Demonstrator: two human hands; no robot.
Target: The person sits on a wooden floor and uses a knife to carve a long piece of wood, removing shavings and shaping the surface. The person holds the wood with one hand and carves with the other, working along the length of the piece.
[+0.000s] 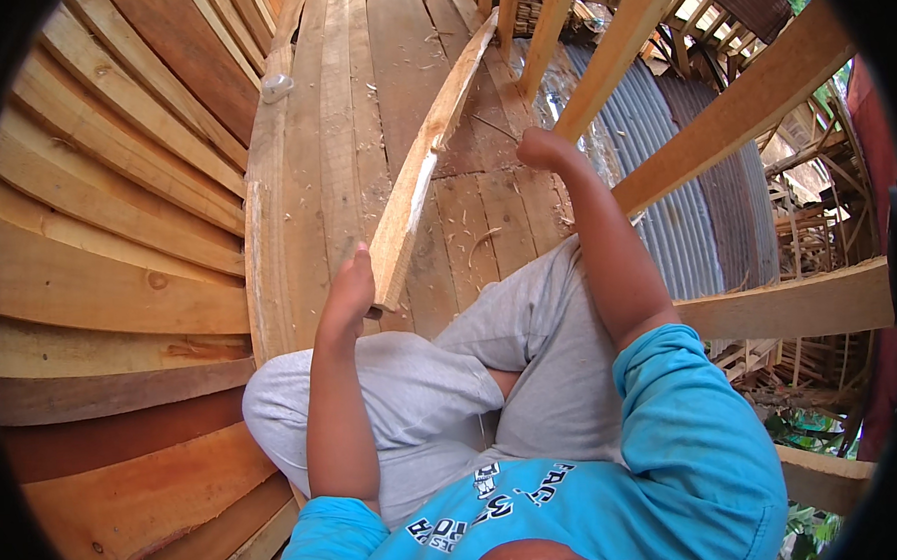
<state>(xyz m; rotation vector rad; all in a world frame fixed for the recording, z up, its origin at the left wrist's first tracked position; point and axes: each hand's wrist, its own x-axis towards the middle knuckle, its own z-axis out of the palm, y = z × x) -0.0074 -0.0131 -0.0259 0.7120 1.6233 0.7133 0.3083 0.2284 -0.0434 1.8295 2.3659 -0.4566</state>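
Note:
A long, narrow piece of wood (414, 186) slants up and away from my lap, its far tip resting toward the far right of the planked floor. Its right edge is rough and pale, with a splintered notch partway along. My left hand (349, 292) is closed around the near end of this wood, just above my left knee. To the right of the wood, my right hand (547, 153) is closed in a fist on a thin dark blade-like tool (494, 128). The tool points toward the wood and is apart from it; its handle is hidden in my fist.
Wood shavings (485, 240) are scattered over the floorboards (336, 115). Stacked planks (118, 264) form a wall at left. A small clear plastic object (277, 86) lies beside them. Wooden railing posts (619, 57) stand close to my right arm, with corrugated metal sheets (654, 161) beyond.

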